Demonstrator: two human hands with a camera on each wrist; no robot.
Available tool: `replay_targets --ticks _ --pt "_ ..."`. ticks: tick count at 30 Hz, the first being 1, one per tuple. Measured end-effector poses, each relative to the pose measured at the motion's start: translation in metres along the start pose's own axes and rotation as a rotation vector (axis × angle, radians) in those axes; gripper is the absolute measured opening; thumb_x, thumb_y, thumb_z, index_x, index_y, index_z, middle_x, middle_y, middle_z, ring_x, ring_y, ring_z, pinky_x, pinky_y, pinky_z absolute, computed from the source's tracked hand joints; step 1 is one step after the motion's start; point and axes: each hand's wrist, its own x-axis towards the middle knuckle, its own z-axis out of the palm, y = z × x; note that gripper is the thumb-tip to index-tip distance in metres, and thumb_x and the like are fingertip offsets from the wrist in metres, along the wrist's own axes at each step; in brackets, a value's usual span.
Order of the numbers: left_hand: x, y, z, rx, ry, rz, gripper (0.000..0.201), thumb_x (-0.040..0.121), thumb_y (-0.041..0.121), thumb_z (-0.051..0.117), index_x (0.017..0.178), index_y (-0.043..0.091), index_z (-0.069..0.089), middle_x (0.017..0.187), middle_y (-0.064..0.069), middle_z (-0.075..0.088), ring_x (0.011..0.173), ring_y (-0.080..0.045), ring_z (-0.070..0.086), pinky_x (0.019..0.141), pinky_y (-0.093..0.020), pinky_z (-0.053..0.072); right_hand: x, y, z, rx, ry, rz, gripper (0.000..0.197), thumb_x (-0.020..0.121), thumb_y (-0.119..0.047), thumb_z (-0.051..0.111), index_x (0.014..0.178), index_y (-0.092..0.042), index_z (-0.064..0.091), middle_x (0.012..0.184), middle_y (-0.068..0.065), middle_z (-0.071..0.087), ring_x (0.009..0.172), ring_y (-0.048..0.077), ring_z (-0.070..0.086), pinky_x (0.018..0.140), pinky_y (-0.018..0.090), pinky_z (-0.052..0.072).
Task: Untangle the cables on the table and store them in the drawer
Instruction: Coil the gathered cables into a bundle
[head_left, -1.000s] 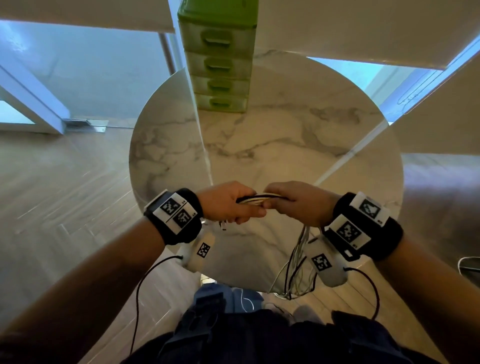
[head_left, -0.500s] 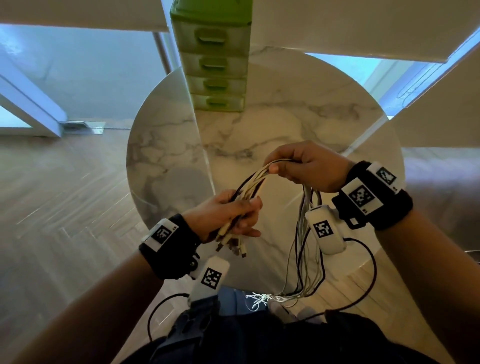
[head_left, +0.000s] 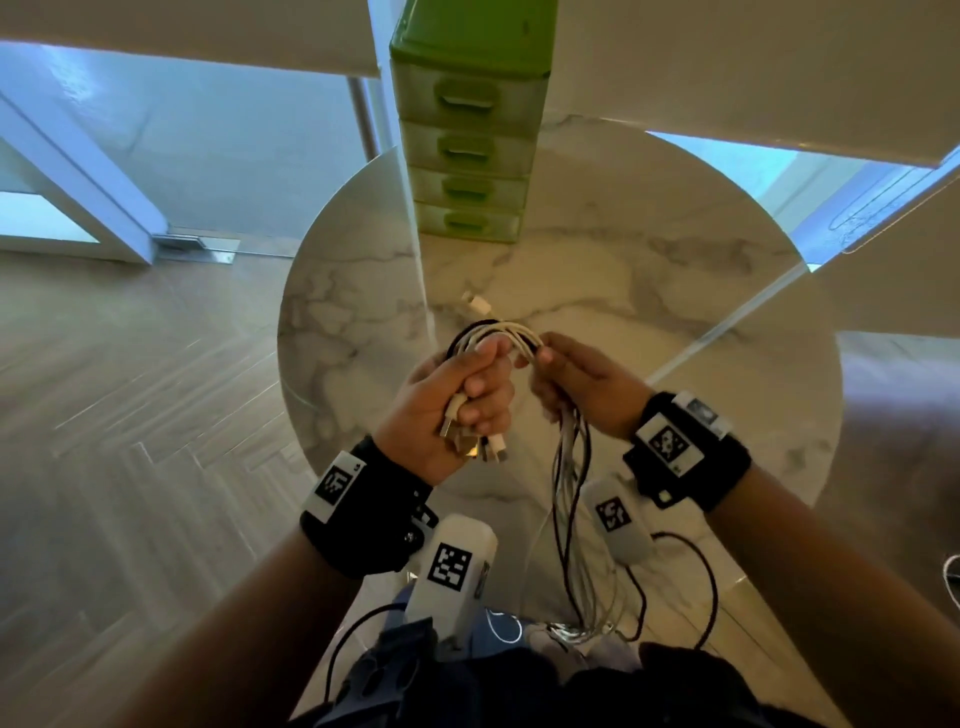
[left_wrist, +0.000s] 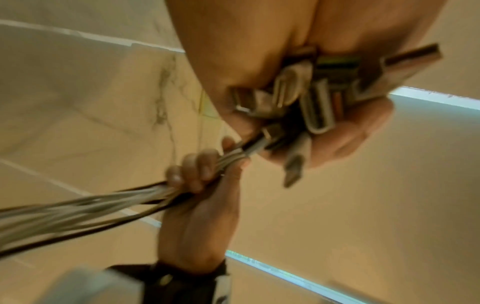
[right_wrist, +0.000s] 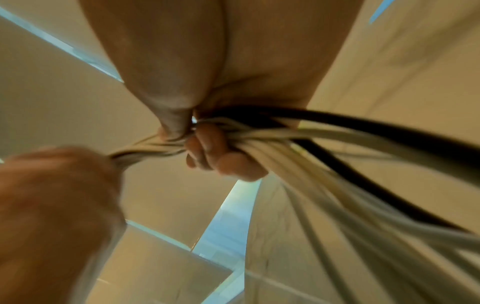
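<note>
A person's left hand (head_left: 457, 400) fists a bundle of white and black cables (head_left: 501, 335) just below their plugs (head_left: 475, 441), which point back toward the body. The right hand (head_left: 584, 382), fingers curled, clamps the same bundle just beside it. Between the fists the cables arch upward; beyond the right hand the strands hang down past the round marble table (head_left: 649, 291). A green drawer unit (head_left: 470, 135), drawers closed, stands at the table's far edge above wood flooring.
</note>
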Motion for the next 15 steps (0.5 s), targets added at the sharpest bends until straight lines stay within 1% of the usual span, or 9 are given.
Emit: replay_targets --ticks 3,6,8,9,11,12,13,14,15 --pt "0.003 0.002 -0.005 0.020 0.042 0.060 0.023 0.077 0.021 0.074 0.091 0.007 0.063 0.053 0.007 0.047 0.039 -0.002 0.043 0.041 -0.017 0.041 -0.003 0.013 0.014 0.082 0.011 0.015 0.017 0.097 -0.030 0.034 0.098 -0.020 0.048 0.062 0.001 0.037 0.047 0.007 0.033 0.045 0.019 0.034" --pt "-0.003 0.001 -0.015 0.223 0.099 -0.002 0.017 0.085 0.016 0.065 0.095 0.006 0.055 0.054 0.005 0.045 0.040 -0.005 0.043 0.042 -0.019 0.040 -0.003 0.013 0.006 -0.111 0.119 -0.051 0.018 0.100 -0.023 0.035 0.108 -0.036 0.045 0.058 -0.007 0.037 0.045 0.001 0.033 0.046 0.016 0.031" --pt "-0.008 0.003 -0.023 0.541 0.227 -0.048 0.012 0.087 0.014 0.057 0.095 0.006 0.053 0.053 0.002 0.048 0.040 -0.011 0.044 0.042 -0.021 0.040 -0.005 0.012 -0.004 -0.326 0.154 -0.077 0.021 0.099 -0.025 0.038 0.110 -0.041 0.047 0.060 -0.013 0.041 0.047 -0.001 0.042 0.052 0.013 0.033" --pt "-0.008 0.005 -0.028 0.756 0.295 -0.072 0.016 0.088 0.017 0.060 0.098 0.007 0.052 0.055 -0.001 0.053 0.041 -0.015 0.047 0.041 -0.023 0.041 -0.007 0.011 -0.008 -0.412 0.146 -0.075 0.021 0.099 -0.026 0.039 0.113 -0.038 0.048 0.062 -0.013 0.044 0.052 -0.002 0.045 0.056 0.014 0.034" --pt "-0.007 0.006 -0.041 1.104 0.388 -0.121 0.042 0.081 0.030 0.071 0.112 0.011 0.048 0.073 -0.003 0.065 0.052 -0.019 0.057 0.044 -0.025 0.047 -0.010 0.010 -0.012 -0.539 0.102 -0.048 0.025 0.098 -0.027 0.040 0.120 -0.030 0.051 0.069 -0.007 0.051 0.060 0.000 0.048 0.063 0.019 0.038" --pt "-0.007 0.005 -0.046 1.194 0.402 -0.119 0.061 0.074 0.038 0.075 0.120 0.014 0.045 0.090 -0.001 0.066 0.064 -0.015 0.062 0.052 -0.022 0.050 -0.011 0.010 -0.012 -0.576 0.085 -0.034 0.027 0.098 -0.028 0.040 0.122 -0.028 0.052 0.073 -0.005 0.055 0.064 0.000 0.049 0.066 0.020 0.039" --pt "-0.007 0.002 -0.050 1.274 0.402 -0.070 0.075 0.068 0.048 0.078 0.127 0.018 0.041 0.108 0.003 0.062 0.082 -0.007 0.063 0.065 -0.016 0.051 -0.011 0.010 -0.011 -0.599 0.074 -0.028 0.028 0.098 -0.028 0.040 0.123 -0.027 0.053 0.075 -0.007 0.056 0.066 -0.001 0.050 0.067 0.018 0.038" --pt "-0.006 -0.002 -0.052 1.363 0.403 0.023 0.082 0.068 0.055 0.074 0.133 0.021 0.039 0.122 0.008 0.054 0.101 0.000 0.058 0.080 -0.010 0.045 -0.011 0.010 -0.010 -0.613 0.064 -0.032 0.027 0.098 -0.028 0.040 0.122 -0.027 0.054 0.074 -0.013 0.055 0.065 -0.004 0.050 0.065 0.013 0.037" --pt "-0.005 -0.005 -0.053 1.447 0.399 0.145 0.079 0.073 0.056 0.067 0.137 0.022 0.037 0.130 0.010 0.047 0.115 0.003 0.048 0.092 -0.006 0.037 -0.012 0.009 -0.009 -0.624 0.057 -0.041 0.026 0.099 -0.027 0.041 0.121 -0.027 0.055 0.070 -0.017 0.052 0.063 -0.005 0.049 0.061 0.009 0.035"
